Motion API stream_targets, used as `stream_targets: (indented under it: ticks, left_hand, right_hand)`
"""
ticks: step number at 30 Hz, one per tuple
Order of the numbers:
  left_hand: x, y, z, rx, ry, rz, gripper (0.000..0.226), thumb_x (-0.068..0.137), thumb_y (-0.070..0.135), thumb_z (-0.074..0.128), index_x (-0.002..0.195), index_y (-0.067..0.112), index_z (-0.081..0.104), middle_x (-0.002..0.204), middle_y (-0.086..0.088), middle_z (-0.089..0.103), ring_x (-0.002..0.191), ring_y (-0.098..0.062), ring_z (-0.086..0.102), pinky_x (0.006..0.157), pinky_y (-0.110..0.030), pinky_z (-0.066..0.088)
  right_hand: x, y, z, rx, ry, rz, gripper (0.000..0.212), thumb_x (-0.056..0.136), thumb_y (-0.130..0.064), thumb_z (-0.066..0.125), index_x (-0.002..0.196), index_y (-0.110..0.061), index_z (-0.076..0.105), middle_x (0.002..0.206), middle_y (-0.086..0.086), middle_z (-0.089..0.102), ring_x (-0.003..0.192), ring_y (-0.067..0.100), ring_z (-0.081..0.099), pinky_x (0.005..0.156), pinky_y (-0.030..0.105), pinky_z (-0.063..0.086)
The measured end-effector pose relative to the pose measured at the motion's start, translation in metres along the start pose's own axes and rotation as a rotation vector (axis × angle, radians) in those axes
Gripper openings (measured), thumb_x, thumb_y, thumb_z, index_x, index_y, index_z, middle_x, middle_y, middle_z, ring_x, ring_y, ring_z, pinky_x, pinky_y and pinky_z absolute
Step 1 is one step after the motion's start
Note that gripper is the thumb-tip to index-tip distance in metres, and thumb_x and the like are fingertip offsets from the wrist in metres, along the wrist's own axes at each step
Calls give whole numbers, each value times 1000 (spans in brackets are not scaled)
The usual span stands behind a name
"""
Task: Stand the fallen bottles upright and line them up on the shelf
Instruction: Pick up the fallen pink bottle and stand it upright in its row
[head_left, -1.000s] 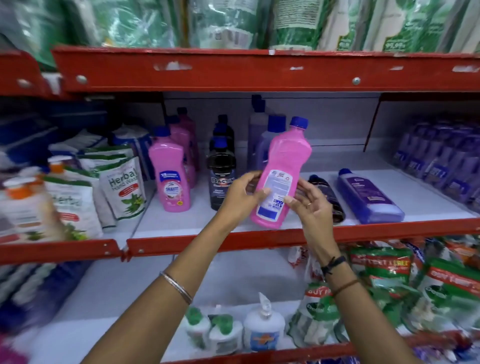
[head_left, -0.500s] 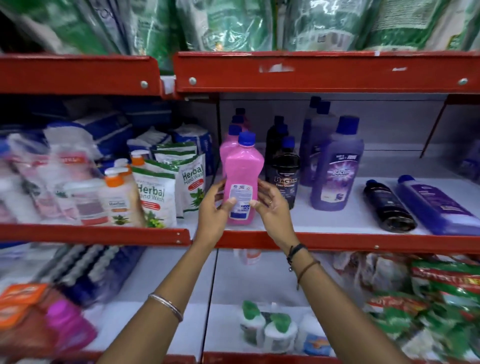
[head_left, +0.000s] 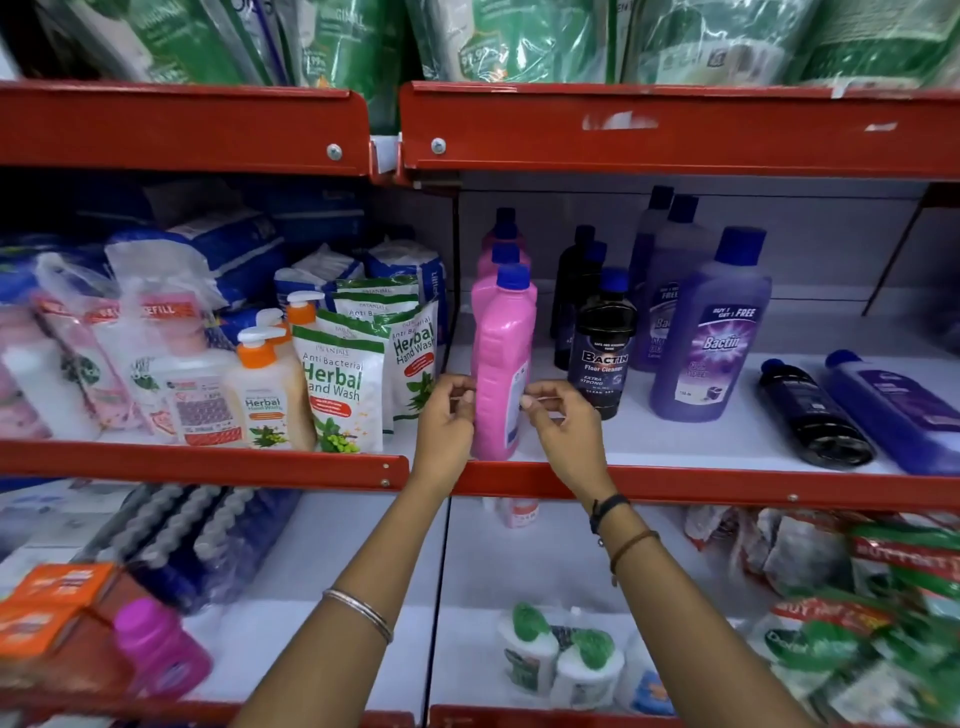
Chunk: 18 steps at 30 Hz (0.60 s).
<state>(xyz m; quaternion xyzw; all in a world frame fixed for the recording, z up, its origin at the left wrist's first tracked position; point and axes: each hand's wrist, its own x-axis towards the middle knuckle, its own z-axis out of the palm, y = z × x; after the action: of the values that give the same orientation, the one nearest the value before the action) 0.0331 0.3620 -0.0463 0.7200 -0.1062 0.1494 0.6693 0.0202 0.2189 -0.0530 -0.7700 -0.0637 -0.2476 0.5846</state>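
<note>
Pink bottle (head_left: 503, 364) stands upright at the front edge of the middle shelf (head_left: 675, 486), near its left end, label turned to the right. It heads a row of more pink bottles (head_left: 501, 254) running back toward the rear wall.

Left hand (head_left: 447, 415) is at the bottle's left side, fingers curled, fingertips at or just off the plastic; contact not clear. Right hand (head_left: 558, 415) is at the right side by the label, fingers loosely bent, thumb and forefinger tips touching or nearly touching the bottle. Neither hand wraps around it; real grip or not, cannot tell.

To the right, a black Bactin bottle (head_left: 602, 345) stands upright with more black ones behind. Further right, a large purple Bactin bottle (head_left: 709, 332) stands upright with purple ones behind it.

Toward the right end of the shelf, two bottles lie on their sides, caps pointing to the back: a fallen black bottle (head_left: 813, 410) and, just beside it on the right, a fallen purple bottle (head_left: 893, 410).

Left section of the same level holds Herbal Hand Wash pouches (head_left: 337, 384) and pump bottles with orange collars (head_left: 262, 389).
</note>
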Motion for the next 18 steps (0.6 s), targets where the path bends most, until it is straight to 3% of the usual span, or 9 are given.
stream_targets:
  ticks: [3, 5, 8, 13, 18]
  left_hand:
    - [0, 2, -3, -28, -79, 19, 25, 93, 7, 46, 117, 15, 52, 115, -3, 60, 107, -15, 56, 90, -17, 47]
    - [0, 3, -6, -55, -157, 12, 37, 94, 5, 45, 130, 13, 44, 120, 1, 56, 110, -10, 54, 85, -5, 46]
    - [-3, 5, -7, -69, -247, -20, 45, 95, 8, 44, 138, 17, 36, 121, 6, 52, 106, -1, 53, 78, -3, 47]
    - [-6, 4, -6, -72, -99, -24, 35, 92, 11, 51, 125, 21, 45, 121, -5, 57, 97, -4, 58, 68, -11, 52]
    - [-11, 3, -4, -70, -4, -28, 34, 90, 10, 56, 121, 20, 46, 112, 1, 56, 93, 1, 57, 61, -6, 50]
  right_hand:
    - [0, 2, -4, 36, -157, 9, 31, 87, -40, 58, 111, -21, 64, 110, 1, 69, 101, 13, 65, 89, 34, 53]
    - [-1, -1, -5, 17, -259, 10, 45, 78, -50, 65, 116, -25, 62, 117, 1, 66, 106, 11, 63, 91, 31, 51]
    - [0, -3, -7, -13, -308, 1, 52, 67, -56, 71, 112, -33, 63, 116, 2, 62, 107, 14, 62, 93, 34, 51]
    - [2, -3, -8, 140, -234, 94, 35, 80, -21, 69, 112, -19, 53, 113, 4, 65, 105, 15, 64, 92, 35, 54]
    - [5, -1, -6, 166, -208, 107, 27, 83, -18, 66, 108, -19, 57, 107, 2, 66, 107, 21, 63, 93, 42, 54]
